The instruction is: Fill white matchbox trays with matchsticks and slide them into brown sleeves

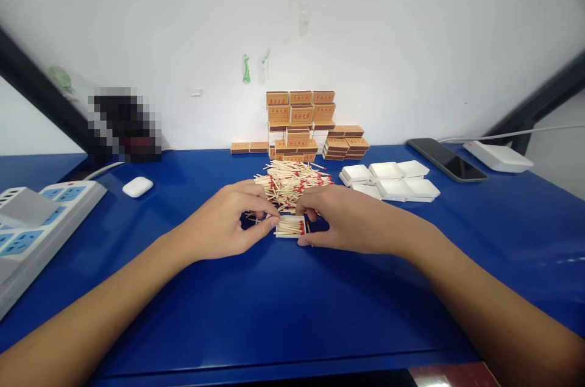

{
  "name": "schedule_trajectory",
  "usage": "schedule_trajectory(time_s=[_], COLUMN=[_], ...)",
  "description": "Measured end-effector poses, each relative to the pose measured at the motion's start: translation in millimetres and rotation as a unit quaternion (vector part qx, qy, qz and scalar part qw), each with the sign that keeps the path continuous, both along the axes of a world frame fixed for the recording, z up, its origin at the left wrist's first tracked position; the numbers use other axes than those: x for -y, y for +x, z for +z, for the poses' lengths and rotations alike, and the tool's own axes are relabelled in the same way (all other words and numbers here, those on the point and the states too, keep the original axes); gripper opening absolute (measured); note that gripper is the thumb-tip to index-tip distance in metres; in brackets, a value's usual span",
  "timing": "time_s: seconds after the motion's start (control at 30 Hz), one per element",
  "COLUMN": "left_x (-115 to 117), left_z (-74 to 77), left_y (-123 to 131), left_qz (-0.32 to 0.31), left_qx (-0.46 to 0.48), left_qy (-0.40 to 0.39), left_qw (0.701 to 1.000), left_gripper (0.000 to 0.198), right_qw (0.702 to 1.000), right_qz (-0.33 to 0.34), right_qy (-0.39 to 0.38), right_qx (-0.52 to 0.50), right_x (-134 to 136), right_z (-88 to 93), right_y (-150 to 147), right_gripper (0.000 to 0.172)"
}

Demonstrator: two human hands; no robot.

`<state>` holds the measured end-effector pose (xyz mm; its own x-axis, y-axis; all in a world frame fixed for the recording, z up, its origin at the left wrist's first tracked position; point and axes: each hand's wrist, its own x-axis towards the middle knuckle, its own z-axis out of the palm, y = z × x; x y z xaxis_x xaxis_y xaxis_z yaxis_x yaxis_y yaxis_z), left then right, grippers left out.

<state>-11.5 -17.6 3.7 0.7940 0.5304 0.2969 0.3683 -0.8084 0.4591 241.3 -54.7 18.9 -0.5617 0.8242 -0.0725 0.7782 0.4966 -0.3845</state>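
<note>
A small white matchbox tray (290, 236) lies on the blue table, with a layer of red-tipped matches (289, 227) in it, heads to the right. My right hand (351, 219) curls round the tray's right end, thumb at the near side and fingers at the far side. At the left end, the thumb and index finger of my left hand (233, 216) are pinched together; anything between their tips is too small to make out. Just behind the tray rises a loose heap of matches (292, 183), partly hidden by both hands.
Orange matchboxes (301, 114) are stacked against the wall. White empty trays (393, 189) sit at right, before a phone (448, 159) and a white device (498, 156). Left are a power strip (68, 204) and a white earbud case (138, 186). The table's front edge (283, 369) runs below.
</note>
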Motion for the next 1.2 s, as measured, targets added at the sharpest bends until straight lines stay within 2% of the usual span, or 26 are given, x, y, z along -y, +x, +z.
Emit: schedule_trajectory(time_s=[0.5,0.97,1.1,1.2], left_x=[1.0,-0.3,1.4,4.0], left_z=[-0.6,-11.1,-13.2,-12.9], left_y=[2.9,5.3,7.6,8.3], left_qz=[0.009,0.005,0.013,0.008], left_qx=[0.001,0.016,0.009,0.006], left_qy=[-0.004,-0.059,-0.055,-0.043], left_qw=[1.0,0.998,0.998,0.999], left_gripper=[0.003,0.014,0.015,0.016], right_qw=[1.0,1.0,1.0,1.0], right_qz=[-0.003,-0.005,-0.005,-0.01], right_qy=[-0.001,-0.004,-0.007,-0.007], right_qx=[0.007,0.002,0.001,-0.01], right_x=[0.3,0.4,0.4,-0.8], right_z=[1.0,0.7,0.9,4.8], right_y=[-0.2,-0.5,-1.5,2.8], right_gripper=[0.026,0.028,0.027,0.034])
